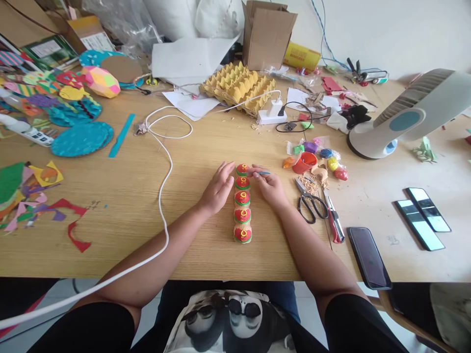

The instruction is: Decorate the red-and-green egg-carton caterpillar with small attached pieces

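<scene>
A strip of several round tan bumps [236, 221], like a piece cut from an egg carton, lies lengthwise before me. Each bump is topped with a red and green decoration [242, 198] bearing small yellow loops. My left hand [220, 189] rests on edge along the left of the strip's far end, fingers stretched out and holding nothing. On the other side, my right hand [270, 187] pinches a thin blue stick-like tool [263, 172]. An index finger reaches toward the farthest decoration; whether it touches is too small to tell.
Black-handled scissors [312, 201], a red utility knife [334, 218] and a phone [369, 257] lie to my right. Beyond are a red cup [304, 163], bagged coloured clay [326, 153] and a fan [401, 115]. A white cable [170, 166] crosses the left; yellow egg trays [241, 88] stand behind.
</scene>
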`<state>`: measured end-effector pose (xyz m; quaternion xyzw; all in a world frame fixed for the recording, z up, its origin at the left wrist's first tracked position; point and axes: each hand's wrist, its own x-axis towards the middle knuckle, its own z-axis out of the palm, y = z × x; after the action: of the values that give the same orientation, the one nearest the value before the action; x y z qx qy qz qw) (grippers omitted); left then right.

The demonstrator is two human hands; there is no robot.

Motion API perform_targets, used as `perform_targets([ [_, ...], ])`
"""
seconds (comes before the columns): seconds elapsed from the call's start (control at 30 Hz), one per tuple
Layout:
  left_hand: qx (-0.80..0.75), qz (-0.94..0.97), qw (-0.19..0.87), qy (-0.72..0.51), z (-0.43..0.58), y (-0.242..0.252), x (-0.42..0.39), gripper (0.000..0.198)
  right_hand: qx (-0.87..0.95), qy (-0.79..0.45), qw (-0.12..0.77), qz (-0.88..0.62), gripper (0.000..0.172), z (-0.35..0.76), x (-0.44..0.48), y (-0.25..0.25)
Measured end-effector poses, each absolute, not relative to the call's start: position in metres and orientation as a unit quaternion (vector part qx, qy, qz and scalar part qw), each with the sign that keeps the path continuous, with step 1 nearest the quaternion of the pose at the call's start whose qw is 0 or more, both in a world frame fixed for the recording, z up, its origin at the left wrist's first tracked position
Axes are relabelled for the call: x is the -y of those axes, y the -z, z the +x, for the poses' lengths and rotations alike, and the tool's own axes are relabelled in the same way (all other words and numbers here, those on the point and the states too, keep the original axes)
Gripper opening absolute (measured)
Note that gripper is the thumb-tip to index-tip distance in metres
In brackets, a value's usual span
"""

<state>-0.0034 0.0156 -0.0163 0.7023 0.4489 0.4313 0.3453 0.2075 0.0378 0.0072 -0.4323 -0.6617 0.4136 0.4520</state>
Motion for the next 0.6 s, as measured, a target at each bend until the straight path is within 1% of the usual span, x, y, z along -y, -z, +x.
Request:
perform_targets([
  [0.2,-0.439,0.701,0.358,-0.433,-0.0014,0.0142,-0.0147,0.059,0.660,-0.442,0.447,-0.411,0.044,0.2055,-0.0391,-0.0063],
  [0.6,-0.445,0.697,0.361,-0.431,-0.0006,0.0111,-0.0128,0.061,0.653,-0.442,0.451,-0.418,0.047,0.2044,-0.0416,-0.0033],
])
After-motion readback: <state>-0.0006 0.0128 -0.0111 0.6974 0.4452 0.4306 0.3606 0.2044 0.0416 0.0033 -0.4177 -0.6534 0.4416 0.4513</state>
